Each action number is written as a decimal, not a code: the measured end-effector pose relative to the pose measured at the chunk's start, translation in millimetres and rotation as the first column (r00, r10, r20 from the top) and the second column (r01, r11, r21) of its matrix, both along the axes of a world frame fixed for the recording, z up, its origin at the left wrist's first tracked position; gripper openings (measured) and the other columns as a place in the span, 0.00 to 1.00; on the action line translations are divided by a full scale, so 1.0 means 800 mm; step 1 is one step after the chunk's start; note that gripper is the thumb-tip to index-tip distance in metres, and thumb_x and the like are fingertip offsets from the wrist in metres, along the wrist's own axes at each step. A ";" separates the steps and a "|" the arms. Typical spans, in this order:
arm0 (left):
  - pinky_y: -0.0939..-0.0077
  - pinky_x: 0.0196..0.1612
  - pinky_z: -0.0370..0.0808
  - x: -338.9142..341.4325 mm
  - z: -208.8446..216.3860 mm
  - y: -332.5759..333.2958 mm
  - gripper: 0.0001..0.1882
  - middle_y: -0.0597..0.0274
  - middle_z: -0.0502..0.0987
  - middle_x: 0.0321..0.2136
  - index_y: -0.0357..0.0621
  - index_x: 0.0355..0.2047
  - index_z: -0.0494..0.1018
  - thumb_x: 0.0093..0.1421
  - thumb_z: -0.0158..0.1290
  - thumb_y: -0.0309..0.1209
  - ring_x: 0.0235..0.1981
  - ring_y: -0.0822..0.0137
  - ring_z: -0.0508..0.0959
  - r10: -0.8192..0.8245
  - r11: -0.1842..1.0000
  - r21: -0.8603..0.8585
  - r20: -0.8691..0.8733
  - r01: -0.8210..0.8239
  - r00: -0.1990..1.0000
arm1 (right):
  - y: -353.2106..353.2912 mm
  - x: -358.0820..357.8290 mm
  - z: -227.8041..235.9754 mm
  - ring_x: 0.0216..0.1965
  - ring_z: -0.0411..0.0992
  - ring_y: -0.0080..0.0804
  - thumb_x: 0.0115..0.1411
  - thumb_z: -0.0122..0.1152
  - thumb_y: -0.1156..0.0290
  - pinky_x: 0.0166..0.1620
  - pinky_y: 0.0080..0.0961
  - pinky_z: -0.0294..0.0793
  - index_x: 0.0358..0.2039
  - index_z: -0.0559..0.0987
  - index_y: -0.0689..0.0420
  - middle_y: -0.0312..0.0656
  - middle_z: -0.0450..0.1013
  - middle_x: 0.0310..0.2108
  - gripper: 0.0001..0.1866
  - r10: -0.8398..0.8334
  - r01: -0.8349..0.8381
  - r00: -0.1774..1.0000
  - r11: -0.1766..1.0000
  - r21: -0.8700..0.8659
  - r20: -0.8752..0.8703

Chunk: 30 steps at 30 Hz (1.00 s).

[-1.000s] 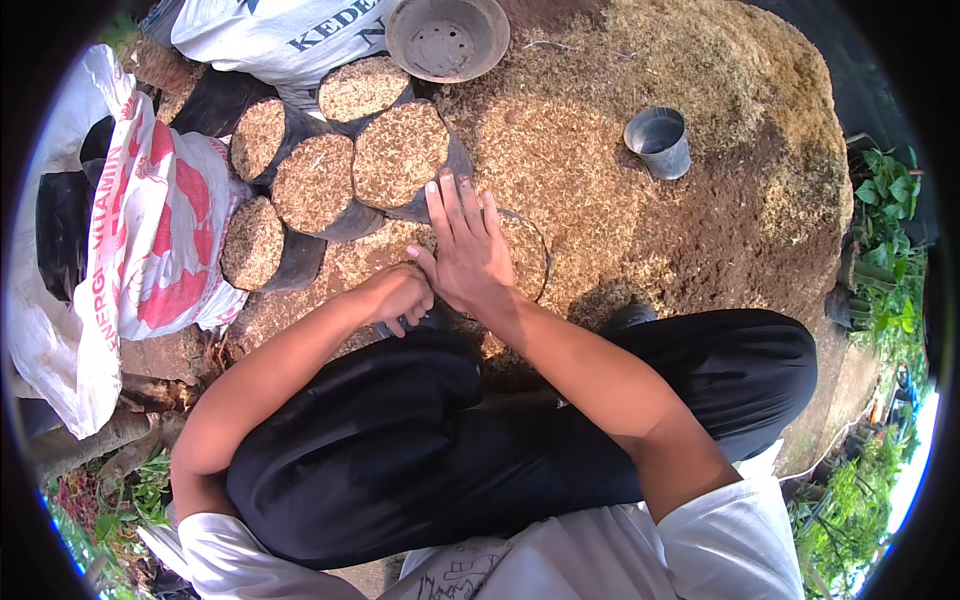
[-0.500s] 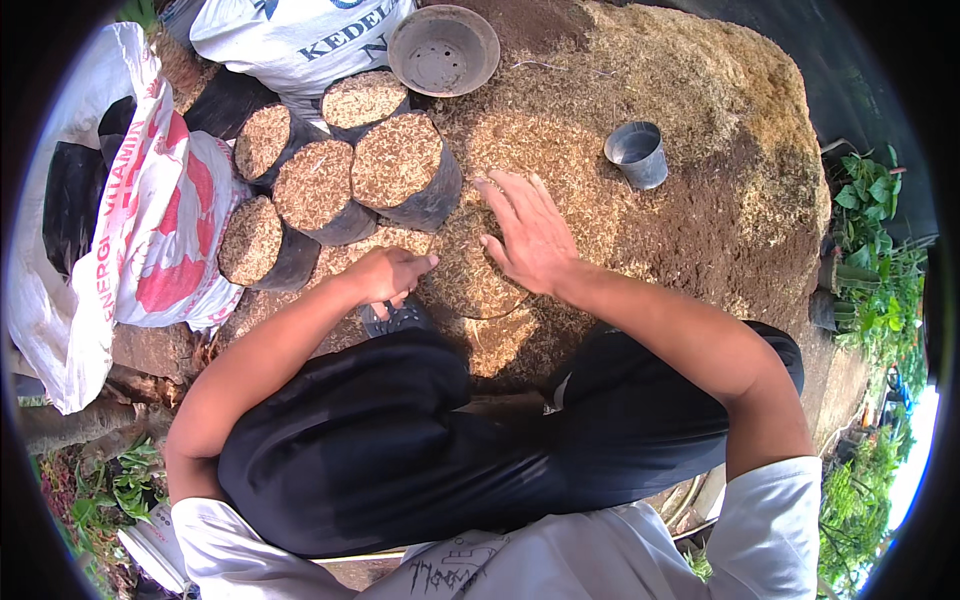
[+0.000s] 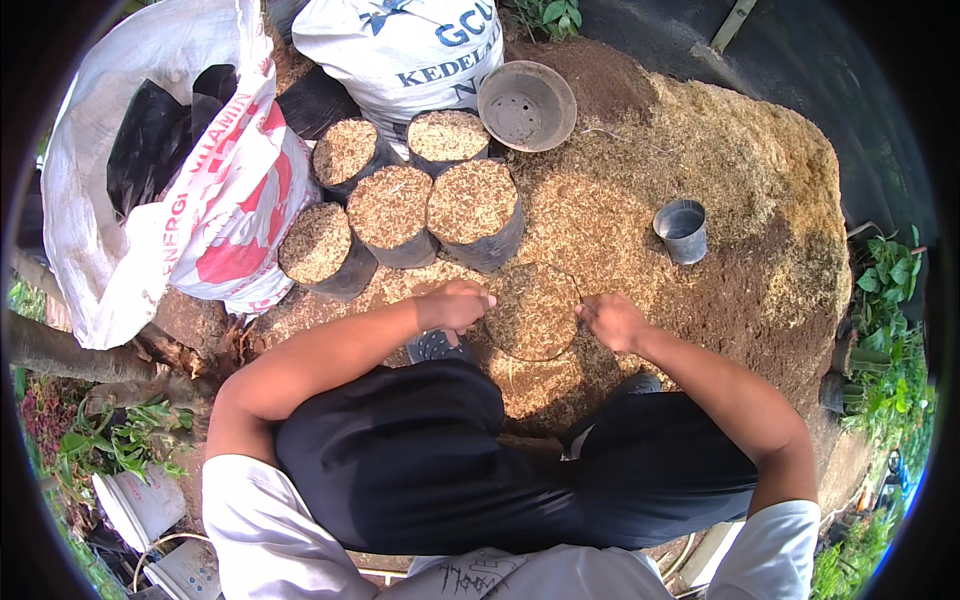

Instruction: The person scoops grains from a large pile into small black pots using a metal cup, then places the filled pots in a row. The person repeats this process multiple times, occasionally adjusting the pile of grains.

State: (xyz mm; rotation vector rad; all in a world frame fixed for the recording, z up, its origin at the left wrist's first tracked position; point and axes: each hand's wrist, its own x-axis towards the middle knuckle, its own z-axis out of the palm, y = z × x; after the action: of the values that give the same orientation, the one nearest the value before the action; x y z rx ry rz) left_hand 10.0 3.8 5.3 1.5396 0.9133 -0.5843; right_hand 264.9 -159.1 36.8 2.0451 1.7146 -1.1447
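Note:
Between my knees stands a black plastic grow bag (image 3: 530, 315), filled to its rim with a brown, chaffy mix. My left hand (image 3: 457, 306) pinches its rim on the left side. On the opposite side my right hand (image 3: 614, 322) has its fingers closed on the rim. Just beyond my left hand, several filled black grow bags (image 3: 482, 252) sit close together, topped with the same pale mix. The lower part of the bag I hold blends into the loose mix around it.
A large heap of mix (image 3: 740, 150) spreads ahead and right, with a small grey pot (image 3: 682, 232) on it. A wide grey basin (image 3: 527, 106) lies at the far side. White sacks (image 3: 395, 45) stand behind; another open sack (image 3: 215, 230) at left holds black plastic.
My right hand has gone from lying spread over the mix to gripping the bag's right rim. My left hand stays at the left rim. The whole view has shifted.

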 end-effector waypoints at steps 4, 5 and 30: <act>0.70 0.24 0.82 -0.028 -0.025 -0.006 0.18 0.66 0.68 0.21 0.42 0.31 0.71 0.77 0.49 0.41 0.19 0.71 0.75 0.237 0.971 -0.066 0.149 -0.229 0.960 | 0.011 -0.006 0.013 0.35 0.73 0.42 0.81 0.34 0.51 0.56 0.55 0.74 0.36 0.76 0.55 0.47 0.72 0.28 0.27 -0.200 0.190 0.974 0.977 -0.102 -0.109; 0.69 0.24 0.79 -0.039 -0.030 -0.007 0.21 0.68 0.67 0.19 0.45 0.25 0.65 0.77 0.48 0.40 0.19 0.71 0.74 0.270 0.961 -0.119 0.214 -0.250 0.939 | 0.013 -0.013 0.014 0.31 0.74 0.42 0.81 0.36 0.51 0.53 0.53 0.76 0.34 0.75 0.54 0.44 0.71 0.24 0.25 -0.134 0.135 0.989 0.991 0.008 -0.060; 0.76 0.28 0.66 -0.417 0.118 -0.070 0.19 0.68 0.67 0.19 0.47 0.24 0.68 0.75 0.51 0.38 0.20 0.72 0.73 0.789 0.123 -0.028 0.609 -0.992 0.081 | 0.270 -0.365 0.040 0.25 0.68 0.22 0.76 0.51 0.58 0.33 0.26 0.70 0.29 0.72 0.55 0.31 0.66 0.25 0.19 -0.046 0.107 0.413 0.994 -0.001 -0.910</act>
State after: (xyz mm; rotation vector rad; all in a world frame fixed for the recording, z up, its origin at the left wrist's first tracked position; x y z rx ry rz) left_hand -323.3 -52.4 99.4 0.9564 1.4216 1.0430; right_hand -26.8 56.7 68.9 1.5351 2.0261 -2.6284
